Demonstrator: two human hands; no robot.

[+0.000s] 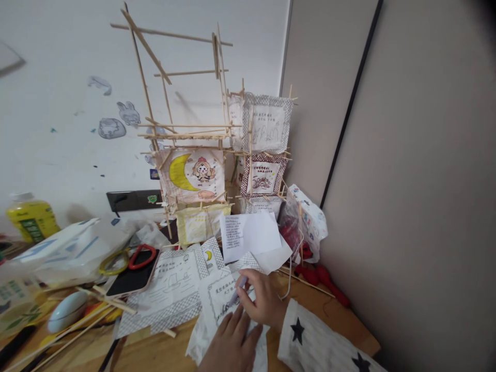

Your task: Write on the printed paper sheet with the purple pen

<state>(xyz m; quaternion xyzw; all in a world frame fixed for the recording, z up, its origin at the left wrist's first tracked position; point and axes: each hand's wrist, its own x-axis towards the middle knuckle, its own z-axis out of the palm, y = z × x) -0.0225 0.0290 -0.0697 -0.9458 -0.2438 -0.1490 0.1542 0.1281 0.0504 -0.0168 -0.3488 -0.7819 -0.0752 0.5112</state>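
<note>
My right hand [261, 297] grips a pale purple marker [241, 285] with its tip down near a small sheet of paper [212, 299]. That sheet carries handwritten characters, a wavy drawn border and a dark drawing. My left hand [232, 341] lies flat across the lower part of the sheet, fingers spread, close to the marker's tip. Left of it rests a larger sheet [178, 279] with a lattice border, writing and sailboats. Behind my hands a white page [251, 237] of handwritten lines leans against the stick frame [189, 137].
Drawn paper panels hang on the frame, one with a yellow moon [184, 173]. Scissors [143, 257] lie on a phone [134, 276] at left, near loose sticks [83, 330] and a yellow bottle [33, 217]. A plastic bag [308, 222] and red items [325, 284] stand at right.
</note>
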